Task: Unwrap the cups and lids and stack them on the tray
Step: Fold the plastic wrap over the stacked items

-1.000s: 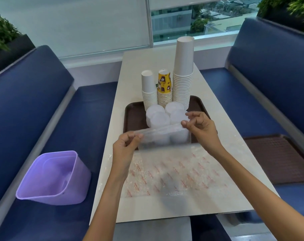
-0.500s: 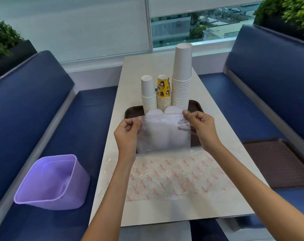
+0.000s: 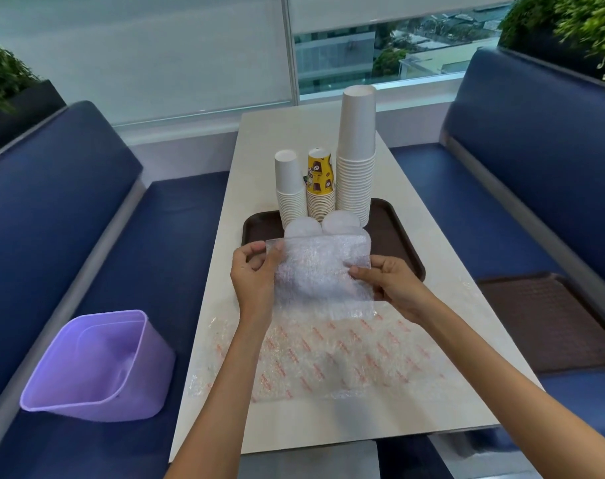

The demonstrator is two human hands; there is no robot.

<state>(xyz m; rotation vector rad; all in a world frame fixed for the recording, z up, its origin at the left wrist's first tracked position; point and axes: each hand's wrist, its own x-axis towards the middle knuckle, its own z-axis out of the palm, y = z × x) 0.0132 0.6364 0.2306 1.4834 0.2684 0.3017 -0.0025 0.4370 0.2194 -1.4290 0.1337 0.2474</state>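
Observation:
A brown tray (image 3: 392,233) lies mid-table. On it stand a tall white cup stack (image 3: 356,157), a short white cup stack (image 3: 290,188) and a yellow printed cup stack (image 3: 320,184), with clear lid stacks (image 3: 303,227) in front. I hold a folded piece of clear plastic wrap (image 3: 320,274) upright in front of the lids. My left hand (image 3: 254,274) pinches its upper left corner. My right hand (image 3: 389,285) pinches its right edge, lower down. A larger clear wrap sheet with red print (image 3: 328,357) lies flat on the table near me.
A purple plastic bin (image 3: 94,368) sits on the blue bench at the left. Another brown tray (image 3: 549,319) rests on the right bench. The white table (image 3: 315,133) runs toward a window. Plants stand behind both bench backs.
The clear wrap piece has been lifted from near the table and now hangs upright in front of the lids. My right hand has dropped lower along its right edge.

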